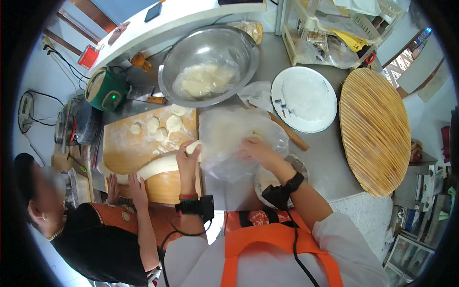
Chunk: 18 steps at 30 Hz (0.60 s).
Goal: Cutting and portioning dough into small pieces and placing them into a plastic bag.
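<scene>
My left hand [188, 158] is closed round a small piece of white dough [193, 147] at the right edge of the floured wooden board [114, 150]. Just right of it, a clear plastic sheet [222, 126], partly blurred, spreads over the metal table. My right hand [258, 150] pinches the sheet, fingers curled and somewhat smeared. Several round dough pieces [153, 125] rest on the board's far half. A long dough roll [160, 166] lies along its near side, where a co-worker's two hands [137, 191] press on its left part.
A large steel bowl [241, 52] holding plastic-covered dough stands behind the sheet. Right of the sheet are a rolling pin [291, 131], a white plate with flour [306, 98] and a round slatted tray [375, 131]. A pale round container [265, 179] sits partly under my right forearm.
</scene>
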Available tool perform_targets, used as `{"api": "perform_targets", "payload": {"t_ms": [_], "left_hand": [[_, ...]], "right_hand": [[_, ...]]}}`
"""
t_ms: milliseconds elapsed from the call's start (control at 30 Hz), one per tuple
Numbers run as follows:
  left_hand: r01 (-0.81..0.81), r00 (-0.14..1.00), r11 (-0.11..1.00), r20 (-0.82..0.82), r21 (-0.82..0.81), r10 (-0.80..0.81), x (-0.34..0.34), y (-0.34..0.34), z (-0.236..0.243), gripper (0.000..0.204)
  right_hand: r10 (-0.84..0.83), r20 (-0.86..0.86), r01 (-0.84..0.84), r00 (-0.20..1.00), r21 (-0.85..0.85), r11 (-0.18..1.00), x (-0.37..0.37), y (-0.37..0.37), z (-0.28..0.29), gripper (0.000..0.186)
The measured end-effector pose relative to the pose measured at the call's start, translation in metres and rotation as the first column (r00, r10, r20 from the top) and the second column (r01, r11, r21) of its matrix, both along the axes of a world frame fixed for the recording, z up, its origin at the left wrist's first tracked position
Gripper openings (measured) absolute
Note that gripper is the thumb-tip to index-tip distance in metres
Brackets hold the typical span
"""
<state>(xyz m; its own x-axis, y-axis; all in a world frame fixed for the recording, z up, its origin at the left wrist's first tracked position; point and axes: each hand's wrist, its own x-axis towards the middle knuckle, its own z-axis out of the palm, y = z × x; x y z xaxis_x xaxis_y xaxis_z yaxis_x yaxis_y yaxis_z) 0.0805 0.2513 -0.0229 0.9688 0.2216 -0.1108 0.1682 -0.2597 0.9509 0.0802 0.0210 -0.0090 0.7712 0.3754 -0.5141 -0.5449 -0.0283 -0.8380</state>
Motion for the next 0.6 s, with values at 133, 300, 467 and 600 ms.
{"api": "perform_targets", "payload": {"t_ms": [133, 300, 467, 600], "left_hand": [[0.034, 0.993, 0.908, -0.088, -0.418, -0.078, -0.034, -0.065, 0.054, 0.027], [0.061, 0.996, 0.867, -0.022, -0.495, -0.083, -0.055, -0.094, 0.082, 0.023], [0.304, 0.942, 0.908, 0.23, -0.288, -0.243, -0.048, -0.139, 0.057, 0.032], [0.349, 0.885, 0.936, 0.314, 0.04, -0.343, -0.04, -0.15, 0.042, 0.034]], "right_hand": [[-0.109, -0.249, 0.178, 0.962, 0.275, 0.945, -0.017, 0.005, 0.007, 0.043], [-0.083, -0.304, 0.233, 0.949, 0.498, 0.836, -0.035, -0.002, 0.026, 0.049], [-0.246, -0.339, 0.417, 0.908, 0.661, 0.624, -0.018, -0.006, 0.033, 0.044], [-0.243, -0.41, 0.466, 0.879, 0.63, 0.622, -0.012, -0.015, 0.027, 0.046]]}}
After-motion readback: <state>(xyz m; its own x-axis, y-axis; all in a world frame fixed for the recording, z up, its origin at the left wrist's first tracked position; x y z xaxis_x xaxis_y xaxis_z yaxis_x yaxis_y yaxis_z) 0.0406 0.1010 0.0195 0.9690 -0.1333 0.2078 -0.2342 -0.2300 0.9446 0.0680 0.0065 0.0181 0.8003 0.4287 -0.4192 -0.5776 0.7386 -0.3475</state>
